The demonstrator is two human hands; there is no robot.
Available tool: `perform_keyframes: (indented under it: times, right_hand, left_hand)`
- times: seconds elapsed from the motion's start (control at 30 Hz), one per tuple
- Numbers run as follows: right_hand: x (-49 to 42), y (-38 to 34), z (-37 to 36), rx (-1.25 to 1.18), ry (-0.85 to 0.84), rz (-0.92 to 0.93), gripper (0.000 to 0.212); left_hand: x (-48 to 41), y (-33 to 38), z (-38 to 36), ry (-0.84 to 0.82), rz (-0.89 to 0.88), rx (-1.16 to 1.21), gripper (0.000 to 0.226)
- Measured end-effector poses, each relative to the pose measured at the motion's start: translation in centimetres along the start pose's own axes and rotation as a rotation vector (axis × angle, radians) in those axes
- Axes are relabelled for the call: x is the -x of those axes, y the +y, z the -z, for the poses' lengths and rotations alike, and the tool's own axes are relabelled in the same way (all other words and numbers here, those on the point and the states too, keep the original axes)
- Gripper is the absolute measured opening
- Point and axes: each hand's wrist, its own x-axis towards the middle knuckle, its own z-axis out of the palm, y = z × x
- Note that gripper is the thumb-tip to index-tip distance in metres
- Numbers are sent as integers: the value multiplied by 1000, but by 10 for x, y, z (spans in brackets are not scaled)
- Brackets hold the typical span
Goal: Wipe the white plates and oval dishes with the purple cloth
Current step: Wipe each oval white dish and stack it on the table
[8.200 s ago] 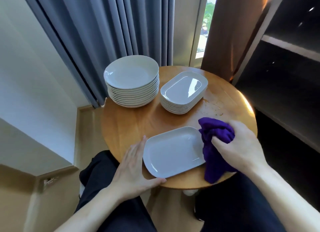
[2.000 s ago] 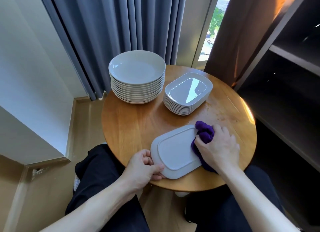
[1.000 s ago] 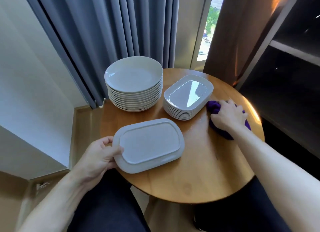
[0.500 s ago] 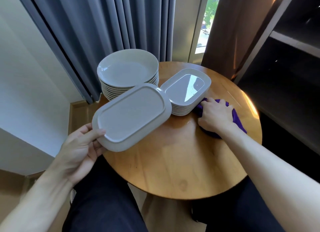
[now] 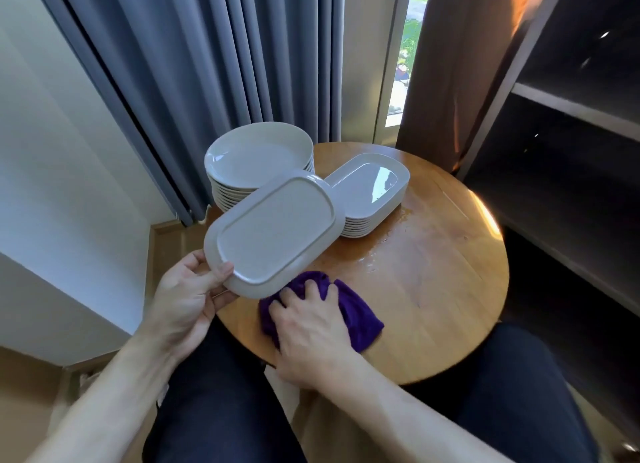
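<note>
Held dish: a white oval dish is lifted clear of the desk, bottom side up and tilted, its foot ring facing the camera. It hangs in front of both stacks, over the desk's near-left edge.
Dish surface: matte, pale grey-white, with no visible drops or smears on the underside. The eating side is hidden.
Left hand: the left hand grasps the dish at its near-left end, thumb on the rim and fingers underneath.
Purple cloth: the purple cloth lies bunched on the desk just below the dish, apart from it.
Right hand: the right hand presses the cloth down, fingers curled into its folds.
Stacks: the oval-dish stack and the round plate stack stand side by side at the back.
Desk: the round wooden desk carries a wet patch beside the oval stack.
Progress: this dish looks to be between wipe and put-down. Which stacked pieces are already wiped cannot be told, so much may remain.
</note>
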Motion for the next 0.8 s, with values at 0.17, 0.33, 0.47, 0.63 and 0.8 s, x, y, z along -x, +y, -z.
perform_keyframes:
  times: [0.17,0.33,0.47,0.63,0.8]
  right_hand:
    - [30,21,-12,-101,62,118,48]
    - [36,95,-7,-130,111,-115,51]
    - [32,161,3,-166,221,-402,51]
    - [31,188,-4,-186,333,-573,53]
    - [30,186,-10,-183,388,-600,52]
  left_hand:
    - [7,0,2,23,-58,-97,33]
    - [17,0,-4,16,-151,-257,39]
    - [22,-1,-22,-23,-297,-408,30]
    - [12,5,-56,-142,-522,-569,25]
    - [-9,11,-93,-126,-847,-882,21]
